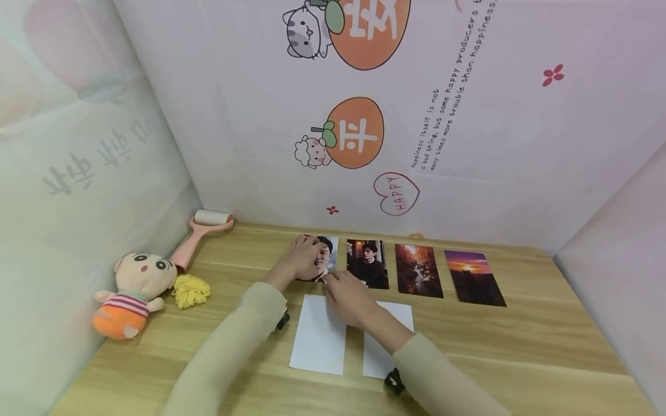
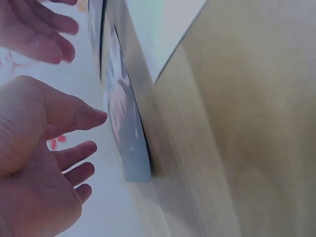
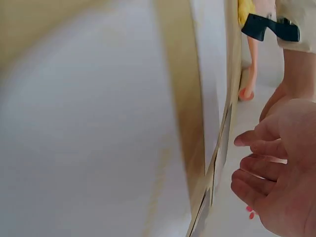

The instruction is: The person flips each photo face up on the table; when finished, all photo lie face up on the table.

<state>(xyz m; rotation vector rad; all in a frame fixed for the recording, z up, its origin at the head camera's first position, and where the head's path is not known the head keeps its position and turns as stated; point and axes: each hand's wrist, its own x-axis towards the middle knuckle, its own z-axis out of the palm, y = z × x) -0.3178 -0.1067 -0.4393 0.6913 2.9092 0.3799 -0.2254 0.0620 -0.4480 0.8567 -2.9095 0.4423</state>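
In the head view my left hand [image 1: 299, 259] is over the leftmost portrait photo [image 1: 330, 260], covering its left side. My right hand [image 1: 351, 297] reaches to that photo's lower right corner, above the near white sheets. The left wrist view shows the left thumb and fingers [image 2: 74, 116] spread beside the photo [image 2: 126, 113], with nothing between them. Loosely bent fingers of the right hand [image 3: 276, 168] appear in the right wrist view, also holding nothing. Two blank white sheets [image 1: 317, 341] lie side by side on the table, the right one partly under my forearm.
To the right stand in a row a second portrait photo [image 1: 359, 266], an autumn scene photo [image 1: 418, 271] and a sunset photo [image 1: 476, 280]. At the left are a plush doll [image 1: 137, 294], a yellow yarn bundle [image 1: 190, 290] and a pink lint roller [image 1: 195, 240]. A printed cloth [image 1: 250, 133] hangs behind.
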